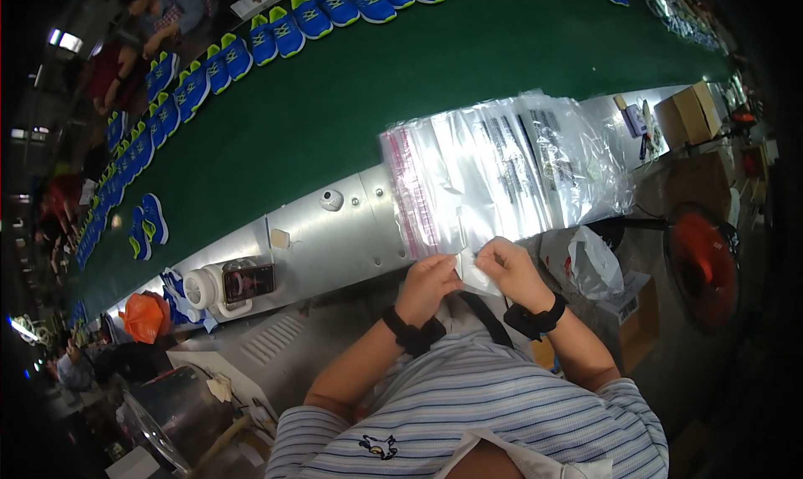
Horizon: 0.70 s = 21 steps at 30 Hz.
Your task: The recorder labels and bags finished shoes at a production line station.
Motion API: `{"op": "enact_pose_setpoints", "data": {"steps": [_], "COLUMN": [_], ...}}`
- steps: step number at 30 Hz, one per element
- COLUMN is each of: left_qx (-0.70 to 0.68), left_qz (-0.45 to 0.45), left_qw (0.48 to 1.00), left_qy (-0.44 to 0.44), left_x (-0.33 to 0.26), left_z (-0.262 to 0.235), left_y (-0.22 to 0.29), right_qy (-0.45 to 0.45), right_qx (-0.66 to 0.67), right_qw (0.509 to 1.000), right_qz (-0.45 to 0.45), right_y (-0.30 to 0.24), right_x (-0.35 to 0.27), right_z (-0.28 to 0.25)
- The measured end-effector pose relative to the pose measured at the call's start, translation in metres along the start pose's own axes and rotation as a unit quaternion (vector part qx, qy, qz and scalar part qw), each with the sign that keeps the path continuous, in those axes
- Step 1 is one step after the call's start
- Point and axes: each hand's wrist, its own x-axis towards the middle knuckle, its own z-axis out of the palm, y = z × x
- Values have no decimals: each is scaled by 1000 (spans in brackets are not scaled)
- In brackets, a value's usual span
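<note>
Close in front of my body, my left hand (429, 287) and my right hand (512, 271) pinch a small white piece of thin sheet (473, 275) between them. Whether it is paper or plastic I cannot tell. Both hands are closed on it, one at each side, and black bands circle both wrists. Just beyond my fingers lies a broad spread of overlapping clear plastic bags (468, 174), with a pink strip along its left edge and dark print. The bags rest over the metal edge of the green table.
Blue shoes (286, 32) line the far side of the green belt (335, 102); another pair (149, 225) stands nearer left. A white jug (201, 286) and a phone (248, 284) sit on the metal ledge (343, 236). At right are a cardboard box (688, 115) and a red fan (701, 261).
</note>
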Motion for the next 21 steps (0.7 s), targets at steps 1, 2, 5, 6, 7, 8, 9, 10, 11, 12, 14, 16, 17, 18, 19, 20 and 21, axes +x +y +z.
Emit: {"op": "enact_pose_setpoints", "data": {"steps": [1,2,5,6,7,8,9,10,11,12,14,16,17,18,19,20,21], "left_qx": [15,29,65,68,67,68,29,-8,-33,-31,-115,-113,-119,-126,-127,-122,-117], "left_qz": [15,31,110,141,164,165,179,191,205,206,213,211,210,210,210,204,199], "left_qw": [1000,998,988,983,981,981,979,977,974,974,962,961,959,957,957,957,957], "left_qy": [21,42,91,98,84,83,92,96,89,86,125,140,150,157,156,165,175], "left_x": [5,12,38,48,58,70,81,91,100,106,112,111,112,115,115,113,111], "left_z": [-9,-18,-41,-49,-52,-53,-52,-52,-57,-58,-59,-62,-63,-60,-58,-57,-57], "left_y": [1,2,11,14,14,13,13,11,10,8,3,0,-1,2,4,5,6], "right_qy": [6,12,9,-2,11,15,37,70,111,152,167,173,173,174,175,170,164], "right_qx": [-45,-90,-398,-521,-506,-507,-476,-465,-457,-448,-437,-424,-427,-432,-433,-438,-442], "right_qw": [999,996,915,852,858,858,872,878,880,880,884,889,887,884,883,882,881], "right_qz": [11,21,-64,-53,-84,-81,-108,-82,-60,-38,-26,-11,-24,-39,-39,-30,-21], "right_y": [3,6,30,36,38,36,34,36,40,48,66,77,83,85,86,88,85], "right_x": [2,4,9,12,22,34,48,62,74,86,96,95,94,97,99,98,98], "right_z": [-6,-12,-20,-17,-7,7,23,38,52,61,69,77,77,74,74,74,75]}}
